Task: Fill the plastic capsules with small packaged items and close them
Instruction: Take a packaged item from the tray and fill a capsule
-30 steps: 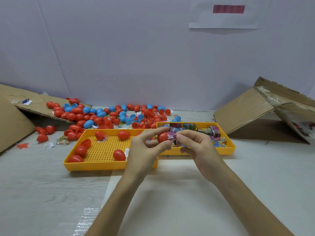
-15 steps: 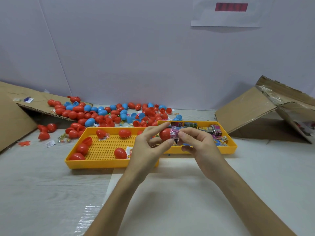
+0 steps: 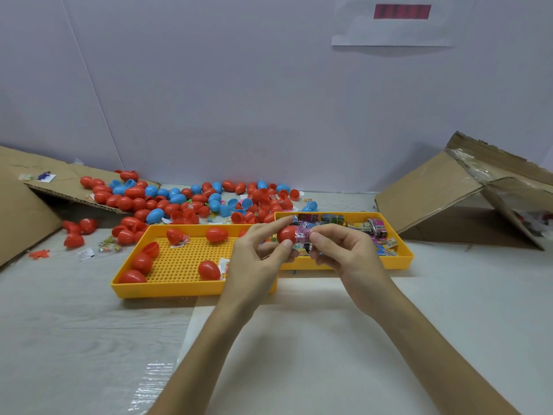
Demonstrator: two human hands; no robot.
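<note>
Head view: at centre frame, the left hand (image 3: 254, 259) pinches a red capsule (image 3: 286, 234) between thumb and forefinger. The right hand (image 3: 344, 253), just beside it, pinches a small pink packet (image 3: 302, 239) against the capsule's right side (how far in it sits cannot be told). Both hover above two yellow trays: the left tray (image 3: 191, 290) holds red capsules, the right tray (image 3: 401, 259) packets. Loose red and blue capsules (image 3: 191, 202) lie heaped behind, middle left.
</note>
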